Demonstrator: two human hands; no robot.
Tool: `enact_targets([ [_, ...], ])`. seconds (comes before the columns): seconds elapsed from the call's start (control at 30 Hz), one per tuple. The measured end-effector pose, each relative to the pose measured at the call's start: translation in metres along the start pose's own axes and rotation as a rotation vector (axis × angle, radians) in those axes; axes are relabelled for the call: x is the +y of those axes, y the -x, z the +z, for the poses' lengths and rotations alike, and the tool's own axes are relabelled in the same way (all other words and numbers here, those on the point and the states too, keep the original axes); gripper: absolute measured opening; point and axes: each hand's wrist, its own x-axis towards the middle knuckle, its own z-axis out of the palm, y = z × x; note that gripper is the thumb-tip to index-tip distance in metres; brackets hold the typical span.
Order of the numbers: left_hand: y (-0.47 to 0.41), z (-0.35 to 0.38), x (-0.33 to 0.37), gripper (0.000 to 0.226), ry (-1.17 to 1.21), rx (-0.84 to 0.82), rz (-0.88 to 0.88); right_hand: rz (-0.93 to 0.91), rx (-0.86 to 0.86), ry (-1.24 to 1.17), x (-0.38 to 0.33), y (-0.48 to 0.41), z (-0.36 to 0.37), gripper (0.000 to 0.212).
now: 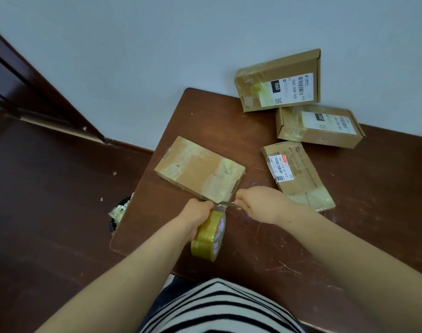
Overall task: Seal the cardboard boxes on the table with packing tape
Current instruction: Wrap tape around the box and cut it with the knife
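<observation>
A flat cardboard box (198, 168) with yellowish tape across both ends lies near the table's left edge. Just in front of it my left hand (196, 213) grips a roll of yellow packing tape (208, 237), held upright on its edge. My right hand (260, 204) holds a thin metal blade or scissors (226, 203) that meets the tape strip at the top of the roll, close to the box's near corner. Three other taped boxes lie at the right: one leaning on the wall (279, 80), one below it (319, 126), one flatter (297, 174).
The brown table (253, 248) is scratched and stands against a pale wall. A bin (119, 213) with crumpled tape scraps sits on the dark floor by the table's left edge. A dark door frame runs along the upper left.
</observation>
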Motion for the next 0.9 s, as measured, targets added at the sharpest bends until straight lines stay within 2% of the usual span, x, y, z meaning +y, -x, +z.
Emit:
enact_targets([
  [0.2, -0.002, 0.0, 0.0, 0.03, -0.006, 0.007, 0.005, 0.004, 0.002, 0.111, -0.007, -0.006, 0.0, 0.018],
  [0.37, -0.001, -0.001, 0.0, 0.015, 0.019, 0.013, 0.011, -0.005, 0.076, 0.322, -0.019, -0.002, 0.003, 0.024],
  [0.5, -0.002, -0.001, 0.0, 0.012, 0.025, 0.023, 0.014, -0.065, 0.098, 0.431, -0.026, -0.005, 0.011, 0.03],
  [0.63, -0.004, 0.0, -0.001, 0.021, -0.005, 0.02, 0.026, -0.046, 0.043, 0.311, -0.015, -0.006, 0.033, 0.021],
  [0.8, -0.007, -0.001, 0.0, 0.024, -0.032, 0.018, 0.013, 0.068, -0.04, 0.193, 0.018, 0.005, 0.05, 0.04],
  [0.9, -0.008, 0.0, 0.0, 0.024, -0.044, 0.025, 0.012, 0.073, 0.136, 0.159, 0.016, 0.0, 0.041, 0.038],
])
